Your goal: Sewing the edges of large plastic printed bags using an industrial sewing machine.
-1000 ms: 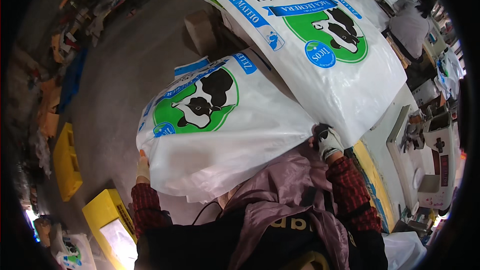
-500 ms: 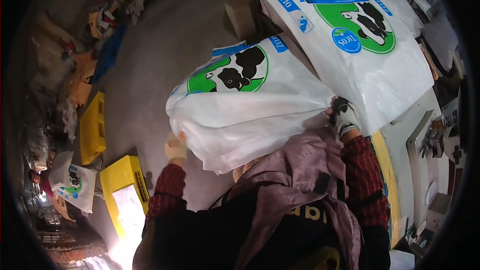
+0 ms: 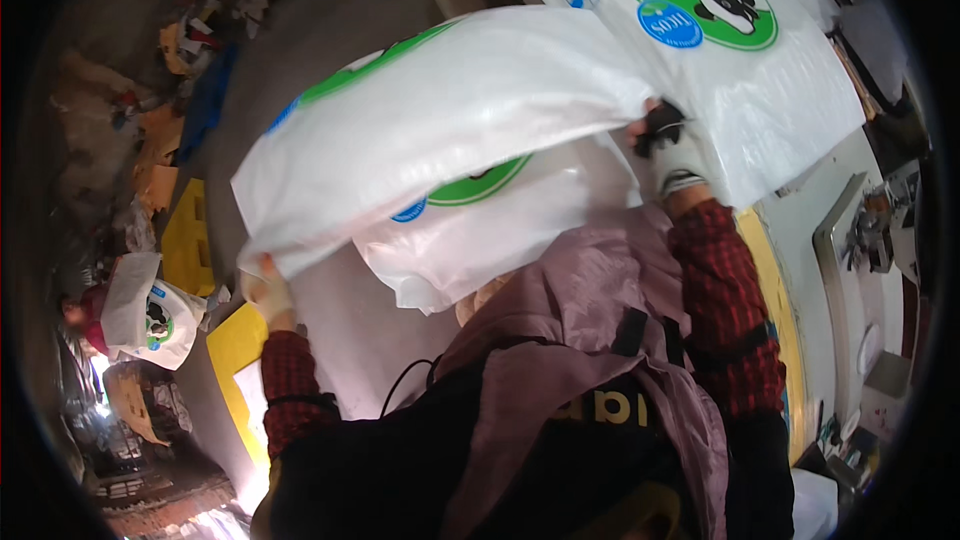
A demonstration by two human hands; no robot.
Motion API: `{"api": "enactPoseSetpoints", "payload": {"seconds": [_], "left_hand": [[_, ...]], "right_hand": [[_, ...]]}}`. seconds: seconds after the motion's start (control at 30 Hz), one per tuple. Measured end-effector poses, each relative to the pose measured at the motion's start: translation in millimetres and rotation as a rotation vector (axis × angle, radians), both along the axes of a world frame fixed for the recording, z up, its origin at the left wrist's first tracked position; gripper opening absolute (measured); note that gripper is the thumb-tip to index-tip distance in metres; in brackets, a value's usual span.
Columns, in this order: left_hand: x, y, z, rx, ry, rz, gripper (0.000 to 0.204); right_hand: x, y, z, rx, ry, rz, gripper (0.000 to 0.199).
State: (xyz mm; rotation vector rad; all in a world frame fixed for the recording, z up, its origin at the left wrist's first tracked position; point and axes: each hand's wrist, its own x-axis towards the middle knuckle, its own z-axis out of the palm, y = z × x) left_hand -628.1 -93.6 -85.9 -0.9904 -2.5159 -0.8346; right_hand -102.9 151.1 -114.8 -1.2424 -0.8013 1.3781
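Note:
A large white plastic sack [image 3: 440, 110] with green and blue print is stretched out in front of me. At its near left corner, my left hand [image 3: 266, 290] in a pale glove is closed on the edge. My right hand [image 3: 672, 145], in a white and black glove with bare fingertips, pinches the other end of that edge. Below the raised edge hangs more white printed plastic [image 3: 500, 225]; whether it is the same sack's other side or a second sack, I cannot tell. To the right lie flat printed sacks [image 3: 760, 100] with a cow picture, close to my right hand.
A grey worktop [image 3: 815, 230] with metal parts runs along the right, edged in yellow. Yellow objects [image 3: 228, 345] stand on the floor at left. Farther left, a person [image 3: 92, 318] handles a similar white sack [image 3: 155, 325]. Cardboard and scraps [image 3: 160, 155] line the left side.
My left hand has moved left and taken hold of the sack's corner. The bunched sack is now spread wide and lifted. My right hand has moved slightly away from me, still gripping.

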Motion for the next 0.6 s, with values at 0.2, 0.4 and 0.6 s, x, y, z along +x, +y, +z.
{"api": "enactPoseSetpoints", "payload": {"seconds": [0.2, 0.4, 0.6], "left_hand": [[30.7, -51.3, -126.0, -0.153, -0.287, -0.108, 0.020], [63.3, -41.2, -190.0, -0.634, -0.021, -0.177, 0.042], [66.7, -35.8, -185.9, -1.148, 0.134, -0.613, 0.042]], "right_hand": [[40.7, -16.4, -126.0, -0.320, -1.097, 0.328, 0.040], [76.2, -8.6, -170.1, -0.288, -1.626, 0.531, 0.034], [78.6, -6.5, -176.3, -0.222, -1.564, 0.629, 0.025]]}}
